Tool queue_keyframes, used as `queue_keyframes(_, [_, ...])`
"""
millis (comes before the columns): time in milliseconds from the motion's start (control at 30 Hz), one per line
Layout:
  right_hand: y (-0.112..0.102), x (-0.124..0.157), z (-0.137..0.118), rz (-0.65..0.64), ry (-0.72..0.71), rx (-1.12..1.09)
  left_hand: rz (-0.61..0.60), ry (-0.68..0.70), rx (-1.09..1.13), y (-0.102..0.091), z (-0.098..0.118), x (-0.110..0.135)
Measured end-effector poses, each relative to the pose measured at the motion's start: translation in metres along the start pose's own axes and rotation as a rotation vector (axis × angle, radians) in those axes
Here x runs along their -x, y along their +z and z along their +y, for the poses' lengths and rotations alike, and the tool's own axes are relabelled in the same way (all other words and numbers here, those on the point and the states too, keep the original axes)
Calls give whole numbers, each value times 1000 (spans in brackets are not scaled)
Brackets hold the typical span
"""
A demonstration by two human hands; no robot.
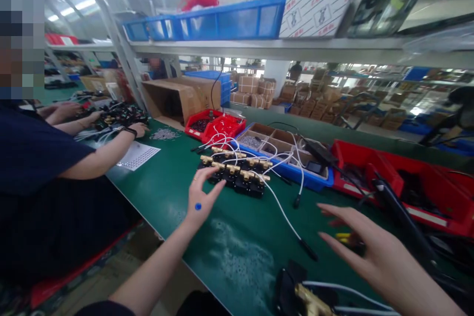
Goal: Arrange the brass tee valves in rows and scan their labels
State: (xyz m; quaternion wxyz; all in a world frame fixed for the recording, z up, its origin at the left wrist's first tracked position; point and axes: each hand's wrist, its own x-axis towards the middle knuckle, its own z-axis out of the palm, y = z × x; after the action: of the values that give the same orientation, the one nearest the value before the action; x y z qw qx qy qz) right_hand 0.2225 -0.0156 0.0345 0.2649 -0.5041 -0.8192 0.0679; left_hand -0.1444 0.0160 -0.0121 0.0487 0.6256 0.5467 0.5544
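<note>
Green-topped bench (166,192), near edge running from left to lower centre. Block of brass-and-black valve-like units with white cables (233,173) sits mid-bench, in 2 rows, between the near edge and the containers towards the far edge. Left hand (200,200) at the block's front side: thumb well apart from forefinger, nothing seen between them; fingertips overlap the front brass fittings in view, contact cannot be told. Right hand (385,244) over the bench's right part: thumb and fingers spread, no object seen in the grasp. Behind its fingers, a yellow-handled tool (343,238), partly hidden. 1 further brass-and-black unit (314,302) lies towards the near edge, cut off below. White cable with black plug end (308,249) extends from the block to just left of the right hand.

Towards the far edge: red plastic bin (225,128), blue divided tray (318,180), larger red bins (425,216). Left, near edge: white dotted sheet (142,155), beside a co-worker's banded wrist (129,131).
</note>
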Motion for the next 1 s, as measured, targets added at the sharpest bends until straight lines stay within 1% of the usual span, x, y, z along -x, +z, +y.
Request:
queue_keyframes(33, [8,-22,-6,-55,-19,-1,28,-4,-40,-7,-16,-15])
queue_keyframes(67, [17,-45,-14,-88,-49,17,30,2,-76,-13,-30,-30])
queue_keyframes(100, [27,-67,-21,-104,-102,54,-5,19,-105,-19,-42,-44])
queue_keyframes(167, [48,-107,-36,-137,-211,144,-167,79,-147,-26,-59,-70])
queue_keyframes(233, [70,-136,-47,-165,-281,184,-358,137,-177,-26,-69,-88])
queue_keyframes(300, [90,-155,-53,-189,-320,193,-505,166,-211,-20,-76,-99])
queue_keyframes(367, [106,-165,-55,-219,-350,197,-599,168,-250,-11,-82,-102])
queue_keyframes(433, [117,-170,-52,-257,-371,191,-656,165,-283,-3,-86,-102])
queue_keyframes(533, [127,-172,-46,-308,-368,165,-691,164,-314,4,-89,-98])
queue_keyframes(633, [131,-169,-43,-324,-332,130,-700,164,-325,5,-86,-94])
queue_keyframes(733, [132,-164,-48,-336,-309,95,-702,166,-318,4,-83,-93])
queue_keyframes(900, [125,-143,-63,-395,-305,47,-663,160,-298,-1,-80,-93])
queue_keyframes(1000, [117,-126,-76,-436,-302,26,-562,155,-281,-8,-68,-91])
